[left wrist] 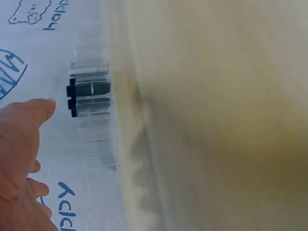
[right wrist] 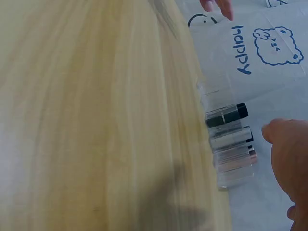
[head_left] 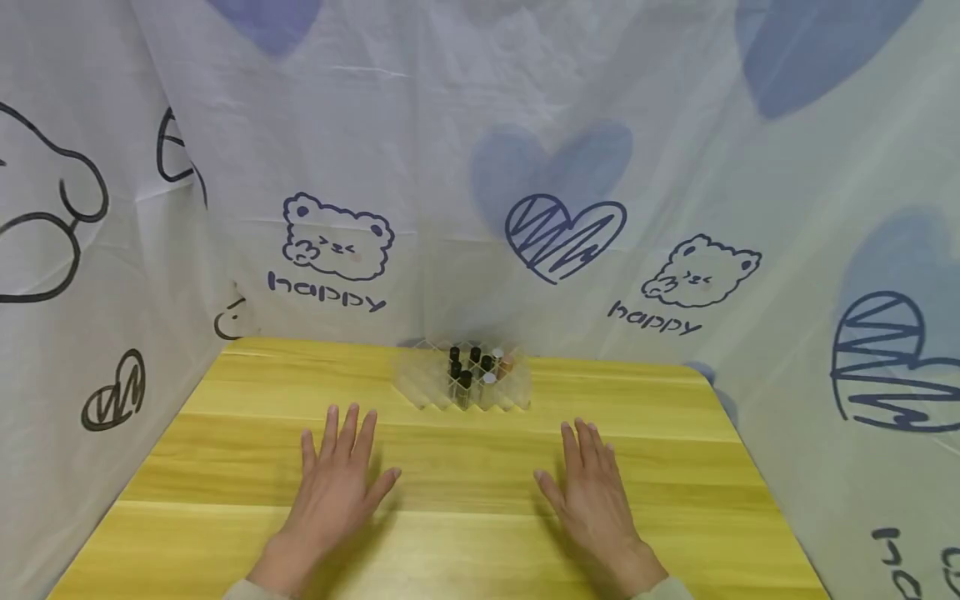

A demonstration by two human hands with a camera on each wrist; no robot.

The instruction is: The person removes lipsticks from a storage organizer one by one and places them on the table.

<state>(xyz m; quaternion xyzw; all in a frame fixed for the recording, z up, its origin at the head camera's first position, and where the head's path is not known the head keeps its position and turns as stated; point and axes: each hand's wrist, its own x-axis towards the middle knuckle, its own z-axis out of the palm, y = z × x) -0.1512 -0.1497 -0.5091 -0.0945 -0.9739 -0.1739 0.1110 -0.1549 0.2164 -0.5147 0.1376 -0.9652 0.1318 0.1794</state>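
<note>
A clear plastic organizer with diamond-shaped compartments stands at the far edge of the table. Several small tubes stand upright in its middle and right compartments, some with black caps, others with white caps. In the left wrist view, the black-capped tubes show dark bodies. My left hand is spread palm down in front of the organizer, to its left, holding nothing. To the right, my right hand has straight fingers and also holds nothing. Both hands are apart from the organizer.
The yellow wood-grain table stretches out under both hands. A white cloth printed with hearts, bears and the word "happy" hangs behind the table and along both sides.
</note>
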